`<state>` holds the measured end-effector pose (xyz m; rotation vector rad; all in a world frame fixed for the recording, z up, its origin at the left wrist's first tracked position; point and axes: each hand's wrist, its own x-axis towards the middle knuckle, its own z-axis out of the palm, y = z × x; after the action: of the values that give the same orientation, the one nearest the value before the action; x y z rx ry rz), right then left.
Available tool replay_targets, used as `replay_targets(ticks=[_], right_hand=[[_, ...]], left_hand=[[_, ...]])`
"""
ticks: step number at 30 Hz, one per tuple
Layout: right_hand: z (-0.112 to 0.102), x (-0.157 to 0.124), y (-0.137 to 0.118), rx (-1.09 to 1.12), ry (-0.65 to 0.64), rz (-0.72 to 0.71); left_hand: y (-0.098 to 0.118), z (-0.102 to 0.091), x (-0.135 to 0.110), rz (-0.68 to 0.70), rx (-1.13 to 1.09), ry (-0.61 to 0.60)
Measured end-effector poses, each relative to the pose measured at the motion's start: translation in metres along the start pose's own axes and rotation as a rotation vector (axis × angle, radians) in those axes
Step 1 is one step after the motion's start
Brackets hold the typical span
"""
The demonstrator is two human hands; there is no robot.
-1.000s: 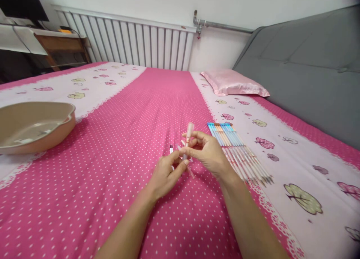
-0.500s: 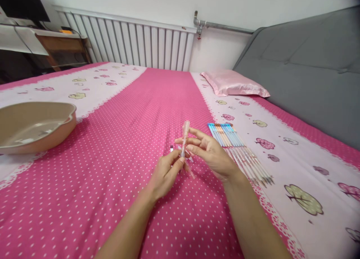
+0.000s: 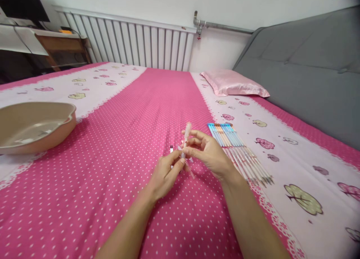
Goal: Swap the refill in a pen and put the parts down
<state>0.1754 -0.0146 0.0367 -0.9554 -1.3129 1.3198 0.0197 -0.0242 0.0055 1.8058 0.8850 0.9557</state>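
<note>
Both my hands meet over the pink dotted bedspread (image 3: 112, 169) at the middle of the view. My right hand (image 3: 209, 154) pinches a clear pink pen (image 3: 186, 134) that points up and away from me. My left hand (image 3: 165, 174) grips the lower end of the same pen with thumb and fingers. A few loose pen parts (image 3: 172, 150) lie on the cloth just beyond my left hand. To the right of my right hand, a tidy row of several blue and pink pens (image 3: 239, 150) lies side by side on the bed.
A beige shallow basin (image 3: 33, 125) sits on the bed at far left. A pink satin pillow (image 3: 234, 84) lies at the back right against the grey headboard (image 3: 306, 75). A white radiator (image 3: 126, 41) and a wooden stand (image 3: 63, 48) line the far wall.
The pen tilted slightly and my right fingers opened, then closed on it again. My left hand stayed at the pen's lower end.
</note>
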Motion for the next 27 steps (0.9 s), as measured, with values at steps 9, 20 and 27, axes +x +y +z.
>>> replay_targets(ticks=[9,20,27], right_hand=[[0.0047,0.0000,-0.0027,-0.137,0.060,-0.041],[0.0011,-0.0029,-0.0072,0.101,-0.080,0.044],[-0.0004,-0.0014,-0.0020,0.031,-0.032,0.013]], left_hand=[[0.0003,-0.0003,-0.0002,-0.013,-0.011,-0.013],[-0.0033,-0.0002,-0.0001,-0.017,-0.039,0.023],[-0.0002,-0.0005,-0.0005,-0.017,-0.037,0.015]])
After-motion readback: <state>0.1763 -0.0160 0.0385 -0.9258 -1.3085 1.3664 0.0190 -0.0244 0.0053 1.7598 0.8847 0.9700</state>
